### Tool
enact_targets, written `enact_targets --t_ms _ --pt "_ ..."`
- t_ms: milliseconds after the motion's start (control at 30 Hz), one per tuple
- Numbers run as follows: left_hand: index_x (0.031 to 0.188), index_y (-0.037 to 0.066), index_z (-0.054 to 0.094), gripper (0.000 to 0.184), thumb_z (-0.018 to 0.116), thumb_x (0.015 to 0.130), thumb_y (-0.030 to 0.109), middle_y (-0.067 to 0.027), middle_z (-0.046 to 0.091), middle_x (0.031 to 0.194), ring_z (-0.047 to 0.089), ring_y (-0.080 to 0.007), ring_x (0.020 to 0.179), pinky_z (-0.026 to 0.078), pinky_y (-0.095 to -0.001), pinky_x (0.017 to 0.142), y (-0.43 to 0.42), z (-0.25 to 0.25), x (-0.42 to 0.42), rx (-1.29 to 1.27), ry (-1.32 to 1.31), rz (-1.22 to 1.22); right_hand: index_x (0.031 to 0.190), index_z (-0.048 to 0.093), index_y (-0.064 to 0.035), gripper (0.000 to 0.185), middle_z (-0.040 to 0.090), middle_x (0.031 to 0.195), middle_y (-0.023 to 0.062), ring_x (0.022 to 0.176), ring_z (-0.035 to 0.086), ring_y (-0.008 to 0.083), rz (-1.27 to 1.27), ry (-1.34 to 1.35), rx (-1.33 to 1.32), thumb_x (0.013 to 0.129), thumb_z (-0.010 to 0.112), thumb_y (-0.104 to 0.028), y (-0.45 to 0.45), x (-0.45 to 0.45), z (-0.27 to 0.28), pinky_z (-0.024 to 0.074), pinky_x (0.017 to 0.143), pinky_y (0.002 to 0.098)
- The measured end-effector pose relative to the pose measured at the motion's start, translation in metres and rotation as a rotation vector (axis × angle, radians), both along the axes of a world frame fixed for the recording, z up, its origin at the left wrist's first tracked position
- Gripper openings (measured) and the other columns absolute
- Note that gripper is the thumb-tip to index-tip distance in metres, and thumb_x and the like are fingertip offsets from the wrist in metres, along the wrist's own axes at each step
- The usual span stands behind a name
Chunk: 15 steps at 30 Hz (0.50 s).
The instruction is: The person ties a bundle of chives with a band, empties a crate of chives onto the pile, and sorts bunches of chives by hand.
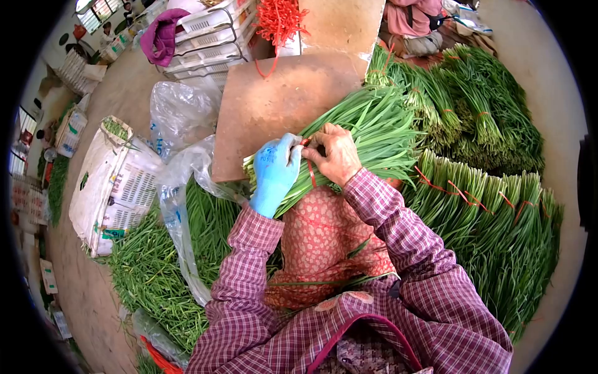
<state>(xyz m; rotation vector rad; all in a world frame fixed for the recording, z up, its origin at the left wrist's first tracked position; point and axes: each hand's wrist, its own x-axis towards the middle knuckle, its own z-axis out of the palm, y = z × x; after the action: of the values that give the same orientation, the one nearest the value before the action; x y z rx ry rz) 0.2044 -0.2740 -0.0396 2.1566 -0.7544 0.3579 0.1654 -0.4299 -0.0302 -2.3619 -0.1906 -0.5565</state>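
Observation:
A bundle of garlic chives (374,134) lies across my lap and the front of a brown board (274,106), pale stem ends to the left and leaves to the right. A red tie (312,174) runs around it. My left hand (276,165), in a light blue glove, is closed at the top of the bundle, its fingertips pinching the tie's end. Right beside it my bare right hand (334,153) is closed too, thumb and forefinger pinched on the same red tie. The fingers hide the exact crossing of the tie.
Tied chive bundles are stacked at right (479,212) and upper right (479,100). Loose chives (162,268) lie at left under clear plastic (187,187). Red ties (279,25) hang behind the board. White crates (212,37) and a white basket (118,187) stand further off.

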Motion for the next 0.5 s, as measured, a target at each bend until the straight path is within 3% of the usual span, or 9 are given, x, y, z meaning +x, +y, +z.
enact_targets --t_ms 233,333,400,500 --pt "0.094 0.003 0.06 0.018 0.064 0.08 0.014 -0.0148 0.064 0.093 0.062 -0.0319 0.086 0.049 -0.0393 0.075 0.009 0.014 -0.011 0.028 -0.083 -0.123 0.072 0.065 -0.0054 0.018 0.055 0.076 0.0101 0.082 0.053 0.0306 0.021 0.018 0.001 0.07 0.073 -0.021 -0.003 -0.006 0.003 0.0389 0.075 0.0417" --pt "0.097 0.004 0.058 0.034 0.073 0.072 0.022 -0.0143 0.064 0.101 0.06 -0.0333 0.094 0.047 -0.0419 0.084 0.009 0.017 -0.018 0.091 -0.062 -0.157 0.074 0.065 -0.0054 0.018 0.055 0.077 0.0106 0.082 0.052 0.031 0.039 0.0 -0.007 0.069 0.073 -0.02 -0.005 -0.01 0.003 0.0388 0.075 0.0419" --pt "0.102 0.006 0.057 0.05 0.08 0.064 0.029 -0.0135 0.064 0.106 0.06 -0.0343 0.099 0.045 -0.0443 0.091 0.009 0.008 -0.018 0.095 -0.202 -0.127 0.073 0.064 -0.0053 0.018 0.054 0.078 0.0107 0.082 0.051 0.0312 0.061 -0.026 0.001 0.069 0.074 -0.02 -0.005 -0.012 0.005 0.0388 0.075 0.0418" --pt "0.103 0.006 0.056 0.054 0.082 0.063 0.03 -0.0132 0.064 0.109 0.059 -0.0348 0.103 0.043 -0.0456 0.096 0.009 0.005 -0.018 0.108 -0.153 -0.124 0.074 0.064 -0.0068 0.022 0.053 0.078 0.0101 0.082 0.05 0.0307 0.048 -0.024 -0.013 0.068 0.075 -0.024 -0.006 -0.015 0.004 0.0389 0.076 0.0416"
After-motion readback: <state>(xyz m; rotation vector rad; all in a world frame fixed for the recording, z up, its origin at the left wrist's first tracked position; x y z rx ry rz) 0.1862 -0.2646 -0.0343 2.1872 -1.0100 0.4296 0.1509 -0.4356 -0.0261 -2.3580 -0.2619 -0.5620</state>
